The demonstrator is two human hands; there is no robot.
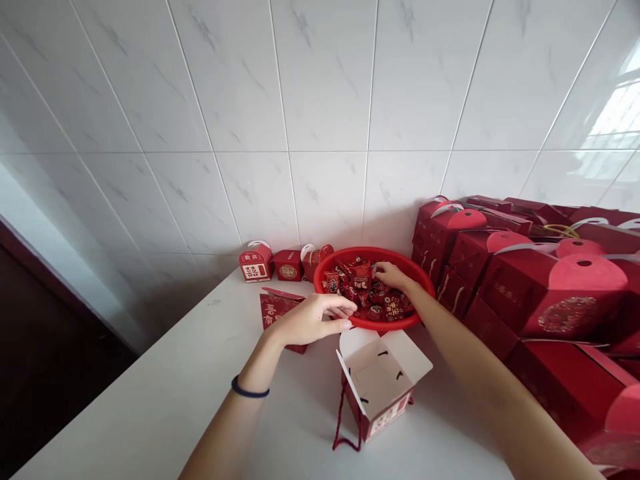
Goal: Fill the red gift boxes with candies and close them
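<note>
My right hand (pixel 391 275) reaches into a red plastic basin (pixel 425 289), its fingers pinched on one of the wrapped candies (pixel 363 280) at the far side of the pile. At the basin's near left rim, my left hand (pixel 317 317) hovers with fingers stretched and thumb apart, holding nothing. Just in front of the basin stands an open gift box (pixel 380 380), its white inside bare and its flaps spread. A dark red cord handle (pixel 340 427) hangs from its side. Behind my left hand is a red folded bag or box (pixel 283 307), partly hidden.
Small red boxes (pixel 256 262) line the wall side of the white table (pixel 200 373). Many red gift boxes (pixel 545 287) are stacked along the right, close to my right forearm. A tiled wall (pixel 325 187) rises behind; the table's left edge borders a dark area.
</note>
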